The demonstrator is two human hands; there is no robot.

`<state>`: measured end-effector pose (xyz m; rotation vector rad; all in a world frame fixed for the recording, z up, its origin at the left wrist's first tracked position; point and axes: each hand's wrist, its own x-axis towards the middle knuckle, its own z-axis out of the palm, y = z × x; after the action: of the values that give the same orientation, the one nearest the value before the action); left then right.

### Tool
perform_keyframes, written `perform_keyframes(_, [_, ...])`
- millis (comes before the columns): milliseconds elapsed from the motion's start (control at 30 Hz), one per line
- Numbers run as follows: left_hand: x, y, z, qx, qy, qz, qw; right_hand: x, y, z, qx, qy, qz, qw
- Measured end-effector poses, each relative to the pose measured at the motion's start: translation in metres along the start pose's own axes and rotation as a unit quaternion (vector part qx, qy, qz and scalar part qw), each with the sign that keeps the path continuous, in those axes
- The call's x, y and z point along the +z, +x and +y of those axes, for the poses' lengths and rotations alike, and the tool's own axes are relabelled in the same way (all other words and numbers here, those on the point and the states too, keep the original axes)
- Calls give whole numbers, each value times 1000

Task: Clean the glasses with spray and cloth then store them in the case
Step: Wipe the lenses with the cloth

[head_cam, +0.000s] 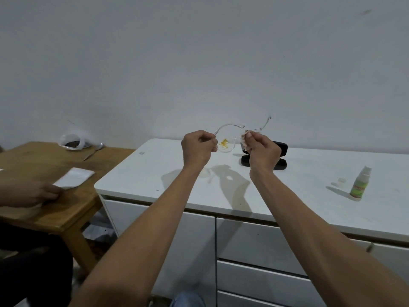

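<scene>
Clear-framed glasses are held up above the white cabinet top, temples pointing away from me. One lens carries a yellow smear. My left hand grips the frame at its left end. My right hand pinches a small white cloth against the other lens. Behind my right hand lies the open black case, partly hidden. The green-labelled spray bottle stands at the right with its small cap beside it.
A wooden table stands to the left with a folded white cloth, a knife and a plastic-wrapped bundle. Another person's hand rests on it. Drawers run below the cabinet top.
</scene>
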<state>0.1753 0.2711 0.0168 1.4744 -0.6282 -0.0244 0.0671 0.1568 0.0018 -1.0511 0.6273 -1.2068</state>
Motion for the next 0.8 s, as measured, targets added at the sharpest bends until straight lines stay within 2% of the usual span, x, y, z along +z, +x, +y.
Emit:
perform_keyframes(133, [-2,-1,1,-3,-13,5,1000,3,-1,-1,-14,-32,-15,999])
perform_keyframes(333, [-9,-2,-6,-21,11,-7,1000,-9,-4,-7,19,-68,-59,996])
perform_keyframes(567, [-9,-3,2,-22,16,-12,1000,-5,3,0,8,-30,32,999])
perform_keyframes(733, [0,-11,13,-5,-9,7,1000,17,4,-7,33,73,90,993])
perform_keyframes(800, [3,-13,16,2,-13,14,1000,23,3,-10,41,119,79,989])
